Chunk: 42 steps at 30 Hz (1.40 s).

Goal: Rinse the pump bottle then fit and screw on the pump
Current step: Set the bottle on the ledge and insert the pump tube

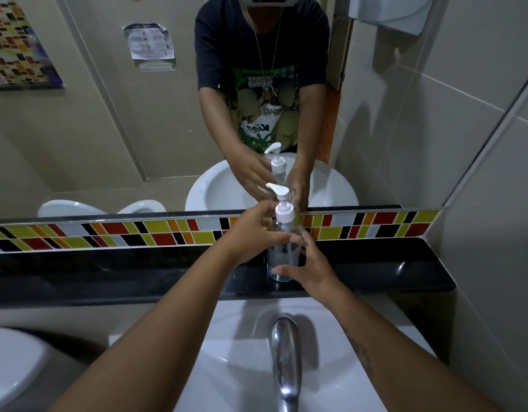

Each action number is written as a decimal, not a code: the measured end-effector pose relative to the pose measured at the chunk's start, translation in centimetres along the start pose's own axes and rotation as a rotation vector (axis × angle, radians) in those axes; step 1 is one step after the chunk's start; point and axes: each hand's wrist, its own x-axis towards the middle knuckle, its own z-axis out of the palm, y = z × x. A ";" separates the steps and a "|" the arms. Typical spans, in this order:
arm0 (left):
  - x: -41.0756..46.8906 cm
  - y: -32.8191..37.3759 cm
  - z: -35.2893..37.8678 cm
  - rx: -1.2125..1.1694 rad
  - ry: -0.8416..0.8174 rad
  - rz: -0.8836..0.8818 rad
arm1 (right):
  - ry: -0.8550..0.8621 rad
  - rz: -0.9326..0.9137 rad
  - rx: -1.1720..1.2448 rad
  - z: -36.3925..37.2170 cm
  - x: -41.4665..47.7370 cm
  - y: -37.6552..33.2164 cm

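A clear plastic pump bottle stands upright on the black stone ledge behind the sink. Its white pump sits on the neck, nozzle pointing left. My left hand wraps the upper part of the bottle just below the pump collar, thumb across the front. My right hand holds the lower body from the right, fingers reaching the base. The bottle looks empty apart from the dip tube.
A chrome tap rises from the white basin directly below the ledge. A mirror above a strip of coloured tiles reflects the person and the bottle. A second white basin is at the left edge.
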 end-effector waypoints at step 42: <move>0.1 -1.8 3.6 -0.333 0.098 0.000 | -0.042 -0.224 -0.505 -4.9 -0.3 -11.6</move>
